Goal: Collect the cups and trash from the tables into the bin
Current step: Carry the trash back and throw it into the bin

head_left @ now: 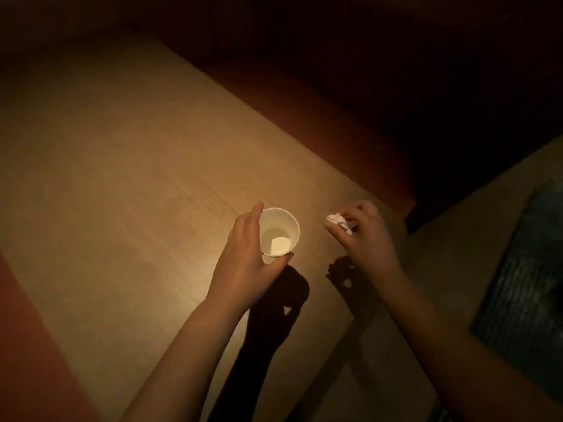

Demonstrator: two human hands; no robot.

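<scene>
We wrap our left hand [243, 257] around the upright white paper cup [279, 232] on the wooden table [122, 178], fingers curled on its wall for lifting. Our right hand [362, 236] pinches a crumpled napkin [337, 221] just beside it, likely so both go together; no bin shows.

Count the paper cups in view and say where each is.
1. The white paper cup stands upright on the wooden table, with the left hand wrapped around its side. Dark surroundings may hide others.
</scene>
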